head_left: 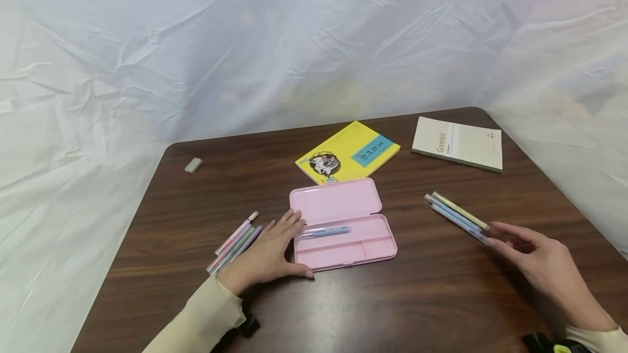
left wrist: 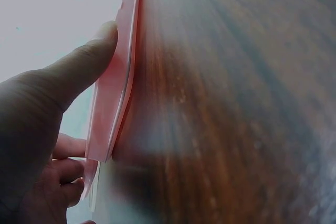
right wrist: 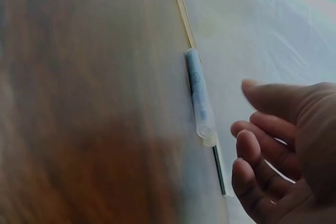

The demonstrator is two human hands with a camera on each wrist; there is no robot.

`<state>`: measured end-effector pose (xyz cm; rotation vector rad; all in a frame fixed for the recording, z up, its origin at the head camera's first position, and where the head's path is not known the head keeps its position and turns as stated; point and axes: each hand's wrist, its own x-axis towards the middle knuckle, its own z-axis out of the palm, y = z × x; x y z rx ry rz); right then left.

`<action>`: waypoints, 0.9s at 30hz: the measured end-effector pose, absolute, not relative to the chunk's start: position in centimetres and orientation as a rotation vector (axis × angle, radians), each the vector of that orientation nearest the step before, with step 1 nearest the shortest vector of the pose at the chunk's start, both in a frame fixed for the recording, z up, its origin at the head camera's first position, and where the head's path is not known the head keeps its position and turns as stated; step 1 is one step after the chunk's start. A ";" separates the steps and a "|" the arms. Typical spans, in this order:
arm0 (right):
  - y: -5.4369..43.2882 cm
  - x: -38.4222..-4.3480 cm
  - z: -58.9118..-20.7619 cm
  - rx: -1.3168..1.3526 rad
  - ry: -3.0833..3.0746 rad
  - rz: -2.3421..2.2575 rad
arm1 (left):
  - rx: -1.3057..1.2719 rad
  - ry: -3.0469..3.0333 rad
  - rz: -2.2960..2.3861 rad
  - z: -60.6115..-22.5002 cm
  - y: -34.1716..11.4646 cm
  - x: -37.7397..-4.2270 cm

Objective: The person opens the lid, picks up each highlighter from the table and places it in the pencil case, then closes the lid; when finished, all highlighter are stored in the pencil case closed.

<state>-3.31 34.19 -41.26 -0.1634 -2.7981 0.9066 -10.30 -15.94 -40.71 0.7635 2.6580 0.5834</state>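
Right hand: fingers released, loosely curved, grasping nothing. The three pens lie on the counter, ahead and left of those fingers, near ends just beside the fingertips; contact cannot be confirmed. Their long axes run toward the far left. The right hand is nearer. Left hand: fingers spread, unclenched, against the left end of the open pink case.
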 end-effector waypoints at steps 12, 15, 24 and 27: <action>34.1 -3.7 -41.6 -0.138 -2.875 0.819 | 0.776 2.674 0.584 -40.8 -16.0 -10.2; 34.1 -3.8 -41.7 -0.105 -2.886 0.802 | 0.776 2.678 0.586 -40.8 -15.9 -10.1; 34.0 -4.3 -42.0 -0.032 -2.897 0.686 | 0.776 2.685 0.586 -40.9 -16.0 -10.1; 33.9 -4.3 -42.1 -0.017 -2.886 0.686 | 0.780 2.682 0.592 -40.9 -15.9 -10.1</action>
